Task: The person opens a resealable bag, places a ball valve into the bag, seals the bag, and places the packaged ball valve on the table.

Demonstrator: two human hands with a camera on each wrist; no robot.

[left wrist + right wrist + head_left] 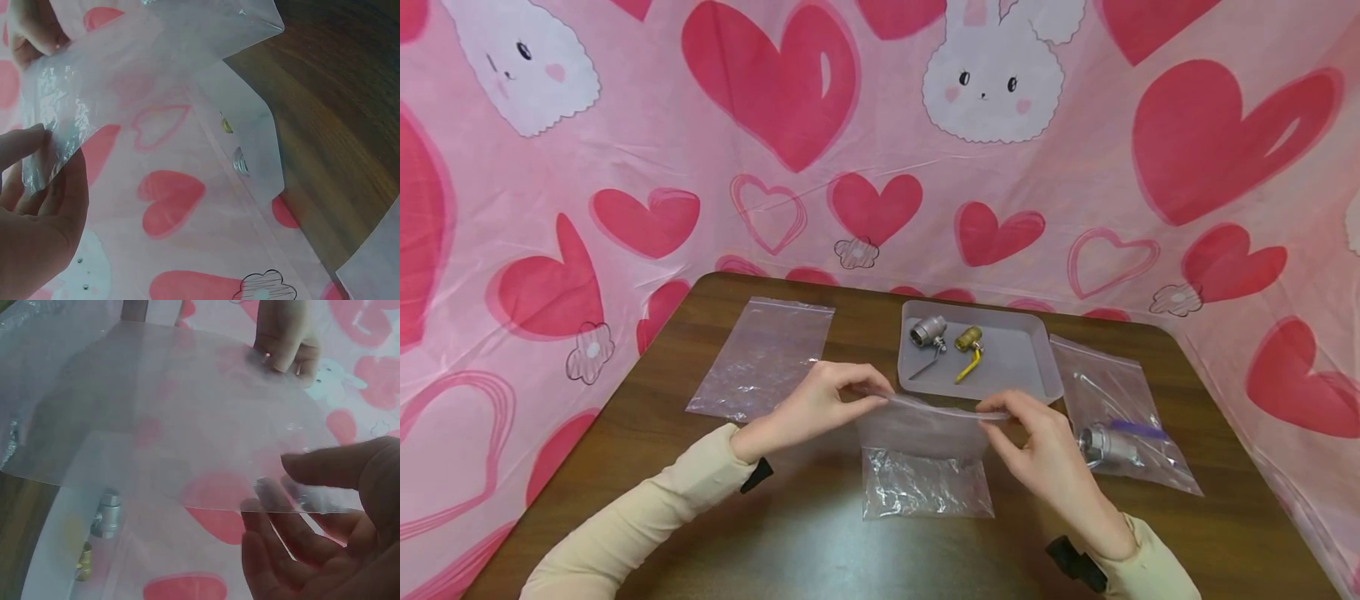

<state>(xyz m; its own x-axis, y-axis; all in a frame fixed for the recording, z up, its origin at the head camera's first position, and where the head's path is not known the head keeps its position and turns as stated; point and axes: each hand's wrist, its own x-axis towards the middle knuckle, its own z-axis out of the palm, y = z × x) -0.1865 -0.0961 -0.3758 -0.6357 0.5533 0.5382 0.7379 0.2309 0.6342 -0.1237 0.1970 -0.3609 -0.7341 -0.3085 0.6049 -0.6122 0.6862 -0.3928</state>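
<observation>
A clear plastic zip bag (pixel 927 479) is held up by its top edge between both hands, its lower part hanging toward the table. My left hand (pixel 820 408) pinches the bag's top left corner between thumb and fingers. At the top right corner, my right hand (pixel 1037 442) pinches the edge the same way. Both wrist views show the film stretched between the hands, and nothing shows inside it. Just behind the bag stands a grey plastic tray (pixel 1022 367) with a silver ball valve (pixel 928 331) and a brass ball valve with a yellow handle (pixel 969 338).
On the left lies another flat clear bag (pixel 767 350). To the right of the tray, a zip bag with a purple slider (pixel 1138 429) holds a silver metal valve (pixel 1108 447). A pink heart-patterned cloth (pixel 850 125) hangs behind the wooden table (pixel 760 542).
</observation>
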